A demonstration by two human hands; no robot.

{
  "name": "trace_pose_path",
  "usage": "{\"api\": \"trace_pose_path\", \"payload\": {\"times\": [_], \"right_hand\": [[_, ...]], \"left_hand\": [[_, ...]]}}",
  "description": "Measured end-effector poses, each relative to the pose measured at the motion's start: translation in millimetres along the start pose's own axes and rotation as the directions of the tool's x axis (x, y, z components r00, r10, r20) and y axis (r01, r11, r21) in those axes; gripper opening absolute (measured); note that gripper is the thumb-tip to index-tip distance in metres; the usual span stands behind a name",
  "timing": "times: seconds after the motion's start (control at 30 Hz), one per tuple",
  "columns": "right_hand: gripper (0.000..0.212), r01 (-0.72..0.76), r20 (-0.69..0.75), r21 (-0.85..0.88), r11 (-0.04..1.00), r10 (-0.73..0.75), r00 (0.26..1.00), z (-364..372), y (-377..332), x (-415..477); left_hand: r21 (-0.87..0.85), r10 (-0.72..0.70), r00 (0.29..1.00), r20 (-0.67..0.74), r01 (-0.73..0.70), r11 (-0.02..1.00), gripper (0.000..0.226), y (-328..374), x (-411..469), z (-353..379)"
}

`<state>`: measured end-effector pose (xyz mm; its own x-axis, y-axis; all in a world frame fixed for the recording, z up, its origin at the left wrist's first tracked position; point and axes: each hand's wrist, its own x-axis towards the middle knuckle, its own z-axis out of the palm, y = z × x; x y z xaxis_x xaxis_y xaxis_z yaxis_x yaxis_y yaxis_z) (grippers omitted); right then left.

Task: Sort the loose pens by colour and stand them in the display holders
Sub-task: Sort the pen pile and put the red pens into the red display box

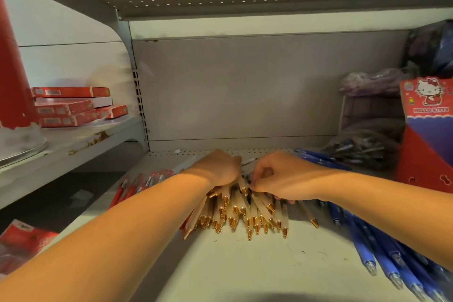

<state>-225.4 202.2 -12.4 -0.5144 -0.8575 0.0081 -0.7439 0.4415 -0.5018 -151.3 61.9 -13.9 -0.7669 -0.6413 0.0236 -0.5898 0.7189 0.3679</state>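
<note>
A heap of cream pens with gold tips (245,216) lies in the middle of the shelf (245,265), tips pointing toward me. My left hand (218,167) curls over the far left end of the heap and grips a bunch of these pens. Beside it, my right hand (277,176) pinches one pen between thumb and fingers on top of the heap. Red pens (137,186) lie on the shelf to the left, partly hidden by my left forearm. Blue pens (377,247) lie in a row to the right.
A red Hello Kitty display box (426,135) stands at the right, with bagged dark pens (362,147) behind it. Red flat boxes (71,108) are stacked on the neighbouring shelf at left. A red packet (19,243) lies lower left.
</note>
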Motion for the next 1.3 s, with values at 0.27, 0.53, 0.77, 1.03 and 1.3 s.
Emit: {"api": "trace_pose_path", "payload": {"times": [0.27,0.53,0.77,1.03,1.3], "right_hand": [[0.025,0.077,-0.096,0.031,0.997,-0.073,0.993,-1,3,12],[0.057,0.153,0.038,-0.1,0.983,-0.15,0.988,12,-13,32],[0.058,0.118,-0.049,-0.045,0.992,-0.12,0.992,15,-16,31],[0.056,0.117,-0.028,0.038,0.992,-0.116,0.993,22,-14,29],[0.02,0.094,0.013,0.02,0.995,-0.095,0.995,23,-13,25]], "left_hand": [[-0.18,-0.038,0.999,-0.002,0.037,0.983,0.052,-8,-9,-9],[-0.62,-0.147,0.98,0.134,0.199,0.759,0.029,-17,-13,-17],[-0.437,-0.111,0.977,0.182,0.182,0.881,0.019,-23,-18,-38],[-0.506,-0.028,0.957,0.288,0.177,0.844,0.014,-25,-16,-38],[-0.697,-0.115,0.971,0.21,0.231,0.678,0.018,-13,-22,-31]]}}
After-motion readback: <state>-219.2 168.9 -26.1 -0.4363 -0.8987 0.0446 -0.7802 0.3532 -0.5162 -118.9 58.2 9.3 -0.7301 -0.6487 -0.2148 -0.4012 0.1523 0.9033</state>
